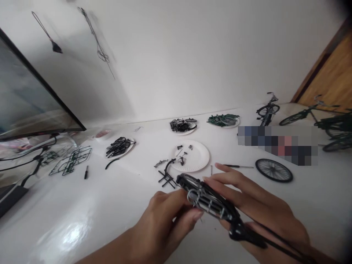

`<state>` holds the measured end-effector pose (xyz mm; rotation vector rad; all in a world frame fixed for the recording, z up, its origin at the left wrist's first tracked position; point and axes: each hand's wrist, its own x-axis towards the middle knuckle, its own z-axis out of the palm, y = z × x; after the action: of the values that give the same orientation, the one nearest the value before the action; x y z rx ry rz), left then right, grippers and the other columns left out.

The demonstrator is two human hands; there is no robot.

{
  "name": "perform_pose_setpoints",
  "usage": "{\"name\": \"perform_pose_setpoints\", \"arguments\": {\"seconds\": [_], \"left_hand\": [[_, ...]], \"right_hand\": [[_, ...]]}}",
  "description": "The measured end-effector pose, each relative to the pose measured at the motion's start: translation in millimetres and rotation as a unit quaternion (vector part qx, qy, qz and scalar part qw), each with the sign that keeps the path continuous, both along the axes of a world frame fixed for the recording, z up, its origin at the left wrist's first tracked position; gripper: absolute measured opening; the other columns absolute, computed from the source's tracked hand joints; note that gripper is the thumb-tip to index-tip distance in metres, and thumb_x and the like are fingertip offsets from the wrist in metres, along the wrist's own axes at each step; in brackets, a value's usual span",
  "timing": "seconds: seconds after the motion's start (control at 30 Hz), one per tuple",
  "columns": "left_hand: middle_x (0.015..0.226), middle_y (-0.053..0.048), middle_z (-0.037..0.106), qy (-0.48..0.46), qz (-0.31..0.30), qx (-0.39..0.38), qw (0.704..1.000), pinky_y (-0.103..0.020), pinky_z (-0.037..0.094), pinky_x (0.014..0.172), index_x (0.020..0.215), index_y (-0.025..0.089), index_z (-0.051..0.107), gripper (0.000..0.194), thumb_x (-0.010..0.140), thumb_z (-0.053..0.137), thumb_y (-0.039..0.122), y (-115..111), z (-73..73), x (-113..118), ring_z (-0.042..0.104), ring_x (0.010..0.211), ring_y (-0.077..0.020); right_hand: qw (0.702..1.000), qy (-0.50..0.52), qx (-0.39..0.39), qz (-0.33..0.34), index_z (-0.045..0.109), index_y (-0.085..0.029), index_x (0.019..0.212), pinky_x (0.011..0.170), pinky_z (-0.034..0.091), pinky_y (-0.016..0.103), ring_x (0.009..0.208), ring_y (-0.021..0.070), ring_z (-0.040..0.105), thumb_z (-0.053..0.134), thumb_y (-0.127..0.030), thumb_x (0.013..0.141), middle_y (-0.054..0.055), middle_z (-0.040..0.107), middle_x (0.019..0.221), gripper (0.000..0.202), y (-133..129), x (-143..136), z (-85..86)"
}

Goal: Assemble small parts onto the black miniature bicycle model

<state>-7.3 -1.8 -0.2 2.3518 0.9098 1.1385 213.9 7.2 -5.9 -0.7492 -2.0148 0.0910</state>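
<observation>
A black model bicycle part (217, 205) with a wheel, a grey rack and a long dark frame is held up in front of the camera. My left hand (165, 216) pinches it near the wheel and rack from the left. On the other side my right hand (261, 209) wraps round the frame, its index finger stretched out along the top. Behind them, a white paper plate (202, 157) carries a few small dark parts. Black frame pieces (166, 178) lie beside the plate's left edge. The contact points under the part are partly hidden.
Plates of black parts (132, 148) and green parts (236, 121) stand farther back. A loose wheel (274, 170) and a screwdriver (233, 166) lie right. Assembled model bicycles (268, 110) stand at the back right. Green sprues (72, 159) and a monitor (30, 88) are left.
</observation>
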Motion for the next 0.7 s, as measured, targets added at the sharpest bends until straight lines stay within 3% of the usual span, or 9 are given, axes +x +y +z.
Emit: {"name": "perform_pose_setpoints", "arguments": {"seconds": [0.13, 0.37, 0.5, 0.6, 0.7], "left_hand": [[0.064, 0.006, 0.045, 0.032, 0.03, 0.002, 0.999, -0.02, 0.033, 0.051, 0.084, 0.019, 0.05, 0.017, 0.101, 0.049, 0.017, 4.1, -2.5, 2.7, 0.036, 0.052, -0.0065], [0.062, 0.004, 0.042, 0.148, 0.061, 0.164, 0.973, -0.028, 0.027, 0.05, 0.072, 0.018, 0.045, 0.031, 0.103, 0.045, 0.018, 13.0, 2.2, -1.0, 0.03, 0.051, -0.0098], [0.057, 0.005, 0.04, 0.171, 0.08, 0.17, 0.967, -0.028, 0.026, 0.048, 0.067, 0.018, 0.045, 0.038, 0.104, 0.044, 0.025, 13.5, 0.4, -2.3, 0.029, 0.048, -0.0098], [0.061, 0.004, 0.045, 0.186, 0.112, 0.184, 0.959, -0.028, 0.026, 0.048, 0.074, 0.017, 0.051, 0.029, 0.102, 0.049, 0.024, 13.8, 3.0, -1.6, 0.034, 0.049, -0.0102], [0.064, 0.003, 0.048, 0.225, 0.131, 0.244, 0.934, -0.03, 0.023, 0.049, 0.077, 0.017, 0.053, 0.022, 0.099, 0.056, 0.02, 14.4, 6.7, -1.2, 0.033, 0.052, -0.0116]], "right_hand": [[0.997, 0.052, -0.041, -0.028, 0.063, -0.024, 0.121, 0.111, 0.047, 0.028, 0.106, 0.0159, 0.07, 0.063, -0.01, 0.088, 0.002, 0.072, 0.113, 0.036, 2.8, -14.5, -7.1], [0.993, 0.078, -0.082, -0.021, 0.066, -0.025, 0.115, 0.103, 0.052, 0.024, 0.101, 0.0155, 0.071, 0.068, -0.013, 0.087, 0.001, 0.073, 0.113, 0.031, 3.7, -22.5, -12.5], [0.993, 0.079, -0.093, 0.003, 0.07, -0.023, 0.111, 0.089, 0.058, 0.023, 0.094, 0.0162, 0.072, 0.066, -0.011, 0.086, 0.002, 0.074, 0.108, 0.028, 3.7, -22.6, -8.8], [0.986, 0.078, -0.15, 0.006, 0.073, -0.024, 0.108, 0.08, 0.06, 0.023, 0.089, 0.0161, 0.072, 0.064, -0.013, 0.088, 0.001, 0.075, 0.1, 0.024, 4.0, -23.3, -3.8], [0.979, 0.081, -0.188, 0.008, 0.073, -0.025, 0.108, 0.084, 0.059, 0.025, 0.093, 0.0174, 0.071, 0.062, -0.016, 0.089, 0.001, 0.075, 0.103, 0.024, 3.8, -24.4, -2.5]]}}
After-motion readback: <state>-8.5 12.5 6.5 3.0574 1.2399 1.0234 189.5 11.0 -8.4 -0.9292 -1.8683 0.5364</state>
